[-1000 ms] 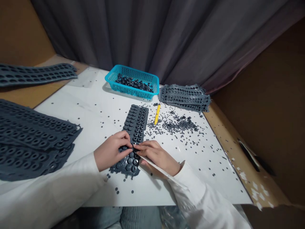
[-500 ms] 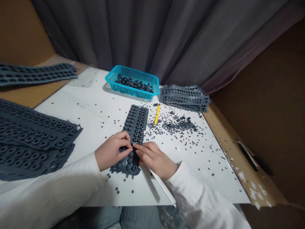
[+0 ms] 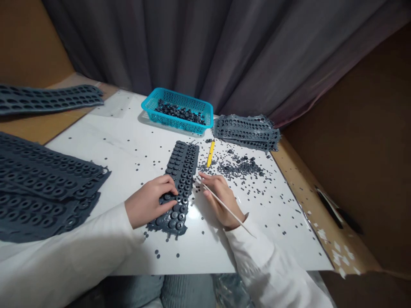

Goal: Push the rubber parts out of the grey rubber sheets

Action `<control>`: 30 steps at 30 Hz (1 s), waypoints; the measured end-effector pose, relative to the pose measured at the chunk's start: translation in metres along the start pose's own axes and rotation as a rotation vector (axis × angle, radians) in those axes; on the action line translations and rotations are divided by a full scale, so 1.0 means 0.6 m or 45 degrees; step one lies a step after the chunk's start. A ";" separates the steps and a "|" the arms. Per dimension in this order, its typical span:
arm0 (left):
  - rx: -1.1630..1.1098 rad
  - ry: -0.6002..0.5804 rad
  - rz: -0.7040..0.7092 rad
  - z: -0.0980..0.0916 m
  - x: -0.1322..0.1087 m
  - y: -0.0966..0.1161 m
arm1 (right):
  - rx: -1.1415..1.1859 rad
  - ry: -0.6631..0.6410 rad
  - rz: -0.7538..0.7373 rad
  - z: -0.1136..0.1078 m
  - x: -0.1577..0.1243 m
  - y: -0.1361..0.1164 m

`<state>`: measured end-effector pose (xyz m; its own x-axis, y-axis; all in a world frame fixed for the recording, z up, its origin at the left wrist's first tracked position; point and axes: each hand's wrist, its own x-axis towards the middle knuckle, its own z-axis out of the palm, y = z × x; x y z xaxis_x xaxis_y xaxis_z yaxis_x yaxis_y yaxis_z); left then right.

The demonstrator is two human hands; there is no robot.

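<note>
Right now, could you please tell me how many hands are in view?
2: the left hand on the gray studded sheet, the right hand beside it, holding a thin white stick.

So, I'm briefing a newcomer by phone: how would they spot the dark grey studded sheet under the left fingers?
On the white tabletop, find the turquoise perforated plastic basket. Nearer the person lies the dark grey studded sheet, running lengthwise towards them. Unlike the other dark grey sheets, it has the left hand over it.

The middle sheet (image 3: 181, 167) looks like rubber, studded and faintly shiny. The basket (image 3: 180, 125) is smooth, perforated plastic. The tabletop (image 3: 123, 124) is smooth and glossy; the curtain (image 3: 180, 42), matt cloth; the right-hand panel (image 3: 369, 149) resembles matt cardboard.
</note>
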<state>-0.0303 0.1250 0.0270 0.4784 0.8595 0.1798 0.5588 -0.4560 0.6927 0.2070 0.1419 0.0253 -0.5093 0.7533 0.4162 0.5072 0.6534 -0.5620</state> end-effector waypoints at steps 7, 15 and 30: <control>0.103 -0.085 0.118 -0.024 0.001 0.009 | 0.235 -0.198 -0.287 0.009 -0.013 -0.038; 0.152 -0.254 0.056 -0.022 0.001 0.002 | 0.192 -0.268 -0.477 0.019 -0.022 -0.034; 0.104 -0.245 0.024 -0.015 0.001 -0.001 | -0.321 -0.365 -0.627 0.029 -0.024 -0.036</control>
<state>-0.0364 0.1280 0.0334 0.6057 0.7941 0.0500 0.5979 -0.4957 0.6300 0.1912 0.1155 0.0188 -0.8737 0.3320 0.3555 0.2962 0.9429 -0.1526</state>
